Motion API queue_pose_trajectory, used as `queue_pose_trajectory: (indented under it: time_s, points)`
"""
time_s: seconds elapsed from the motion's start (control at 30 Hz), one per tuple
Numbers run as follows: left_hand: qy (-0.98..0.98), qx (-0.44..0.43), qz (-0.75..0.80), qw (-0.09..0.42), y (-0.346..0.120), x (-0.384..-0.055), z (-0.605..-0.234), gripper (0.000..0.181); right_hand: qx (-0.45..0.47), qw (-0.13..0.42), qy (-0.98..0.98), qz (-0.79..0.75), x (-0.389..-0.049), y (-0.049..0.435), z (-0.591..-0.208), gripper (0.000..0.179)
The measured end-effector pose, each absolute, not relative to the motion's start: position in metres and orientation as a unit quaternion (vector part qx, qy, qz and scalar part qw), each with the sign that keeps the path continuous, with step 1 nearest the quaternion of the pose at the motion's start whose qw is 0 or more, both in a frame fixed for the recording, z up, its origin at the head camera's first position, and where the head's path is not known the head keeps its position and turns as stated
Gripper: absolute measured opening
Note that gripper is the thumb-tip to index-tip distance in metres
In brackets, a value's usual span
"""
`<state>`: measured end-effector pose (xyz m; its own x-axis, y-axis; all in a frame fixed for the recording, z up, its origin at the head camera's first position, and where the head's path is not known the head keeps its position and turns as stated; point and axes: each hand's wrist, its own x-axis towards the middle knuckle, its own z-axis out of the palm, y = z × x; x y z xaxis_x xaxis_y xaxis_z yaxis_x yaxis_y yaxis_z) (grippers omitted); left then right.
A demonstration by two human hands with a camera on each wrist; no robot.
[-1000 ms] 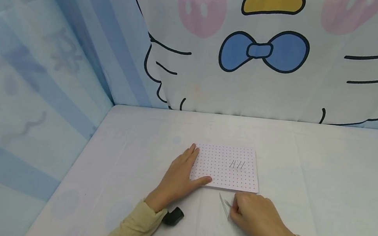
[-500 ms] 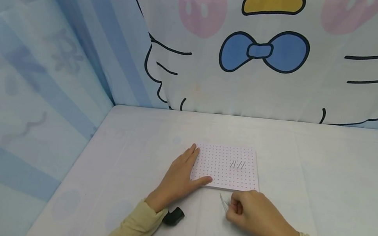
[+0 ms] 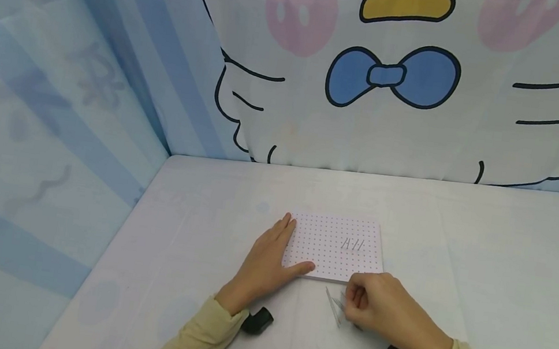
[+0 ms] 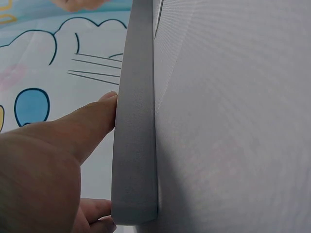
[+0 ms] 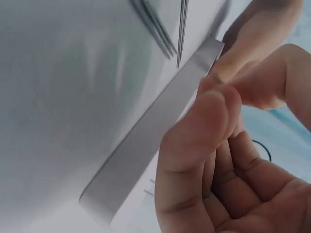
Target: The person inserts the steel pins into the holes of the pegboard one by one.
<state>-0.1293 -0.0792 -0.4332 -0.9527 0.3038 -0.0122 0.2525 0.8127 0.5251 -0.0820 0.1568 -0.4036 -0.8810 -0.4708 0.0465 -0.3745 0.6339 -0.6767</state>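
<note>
Head | dotted board (image 3: 324, 255) | silvery pins (image 3: 333, 307) | left grip (image 3: 263, 263) unclenched | right grip (image 3: 383, 303) clenched, contents hidden

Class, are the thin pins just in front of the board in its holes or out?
Out: in the head view, the pins lie on the white tabletop, apart from the board.

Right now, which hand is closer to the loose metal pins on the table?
Right. The right hand is just beside the loose metal pins; the left hand is farther off, touching the left side of the perforated board.
</note>
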Motion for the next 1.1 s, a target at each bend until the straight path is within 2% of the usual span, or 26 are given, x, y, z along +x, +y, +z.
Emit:
queue_pose_trajectory:
  time_s: [0.47, 0.83, 1.1]
  points:
    - [0.949, 0.144, 0.275, 0.052, -0.079, -0.128, -0.430, 0.097, -0.212, -0.029, 0.912, -0.351, -0.093, 0.173, -0.399, 0.018]
    - [0.951, 0.146, 0.269, 0.054, -0.079, -0.128, -0.432, 0.097, -0.185, -0.034, 0.917, -0.351, -0.104, 0.183, -0.395, 0.009]
    - [0.950, 0.147, 0.269, 0.052, -0.079, -0.129, -0.434, 0.097, -0.172, -0.092, 0.923, -0.332, -0.112, 0.187, -0.396, 0.013]
